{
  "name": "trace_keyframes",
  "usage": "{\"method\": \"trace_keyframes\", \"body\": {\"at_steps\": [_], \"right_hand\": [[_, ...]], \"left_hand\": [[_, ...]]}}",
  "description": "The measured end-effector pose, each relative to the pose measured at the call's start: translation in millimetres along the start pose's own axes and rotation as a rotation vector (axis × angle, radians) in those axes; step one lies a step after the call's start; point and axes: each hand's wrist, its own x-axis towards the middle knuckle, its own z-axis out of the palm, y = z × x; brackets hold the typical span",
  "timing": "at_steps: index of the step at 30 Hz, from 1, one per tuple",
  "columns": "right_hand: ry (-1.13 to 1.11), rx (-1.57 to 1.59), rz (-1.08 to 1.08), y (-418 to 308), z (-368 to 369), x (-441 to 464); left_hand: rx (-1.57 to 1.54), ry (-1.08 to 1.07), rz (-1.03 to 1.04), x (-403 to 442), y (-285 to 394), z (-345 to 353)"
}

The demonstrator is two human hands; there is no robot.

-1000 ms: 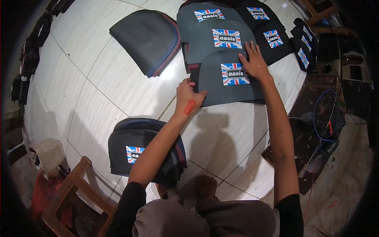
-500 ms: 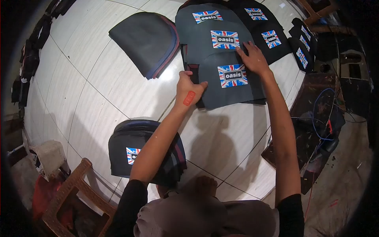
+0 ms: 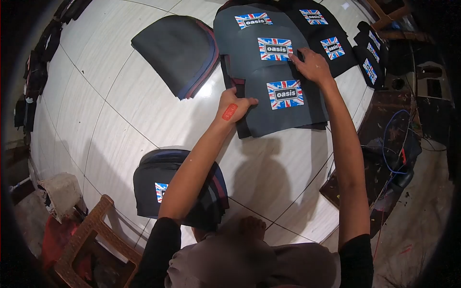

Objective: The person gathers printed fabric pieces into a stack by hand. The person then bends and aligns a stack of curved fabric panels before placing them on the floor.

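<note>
We see the front grey panel [image 3: 284,117] lying flat over the white tiled floor [image 3: 129,115], its oasis print [image 3: 285,94] facing up, overlapping the grey pieces above it. The left hand [image 3: 234,104] is at the panel's left edge, thumb stretched over the top. The right hand [image 3: 313,66] is bent at the panel's upper right edge, thumb beside the next print [image 3: 275,49]. Some fingers are hidden, so we cannot tell whether either hand is closed on the material. Just right of the grey pieces we find black printed panels [image 3: 343,65]. To the left sits a plain dark stack [image 3: 170,55] with blue and maroon edges, and a lower stack [image 3: 146,189] lies partly behind the left forearm.
</note>
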Motion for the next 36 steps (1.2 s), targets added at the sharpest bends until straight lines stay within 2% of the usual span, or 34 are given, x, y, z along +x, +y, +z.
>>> {"method": "trace_keyframes", "body": {"at_steps": [2, 4, 5, 12, 15, 17, 21, 23, 24, 27, 29, 30, 32, 34, 36], "right_hand": [[0.042, -0.065, -0.003, -1, 3, -2], [0.042, -0.068, -0.004, 0, 2, -4], [0.045, -0.069, -0.001, 0, 2, -4], [0.026, -0.063, 0.009, 1, 2, -6], [0.049, -0.092, 0.003, -1, 3, -7], [0.053, -0.114, -0.003, -4, -1, -9], [0.063, -0.111, -0.01, 1, 4, -7], [0.083, -0.083, -0.034, 6, 7, -4], [0.082, -0.085, -0.031, 3, 5, -5], [0.042, -0.057, 0.034, -6, -4, -4], [0.019, -0.119, 0.072, -13, -7, 4], [0.016, -0.116, 0.076, -10, -2, 10], [0.32, -0.108, -0.124, -2, 14, 30], [0.309, -0.057, -0.154, 6, 32, 51], [0.063, -0.112, -0.087, 7, 47, 68]], "left_hand": [[0.038, -0.007, 0.05, 6, -10, 7], [0.582, 0.239, 0.23, -1, -5, 15], [0.42, 0.113, 0.185, -4, -3, 13], [0.331, 0.148, 0.169, -3, -12, 20], [0.153, 0.148, 0.113, 1, -11, 17], [-0.265, 0.041, 0.062, -1, -9, 16], [-0.311, 0.038, 0.157, -13, -14, 23], [-0.285, 0.162, 0.18, -6, -30, 27], [-0.286, 0.159, 0.179, -9, -31, 28], [-0.422, 0.104, 0.058, -22, -31, 24], [-0.346, -0.16, 0.013, -28, -25, 16], [-0.342, -0.161, 0.009, -27, -26, 17], [-0.303, -0.077, -0.023, -23, -30, 19], [-0.229, -0.084, 0.025, -17, -40, 16], [-0.158, -0.086, 0.066, -17, -43, 14]]}}
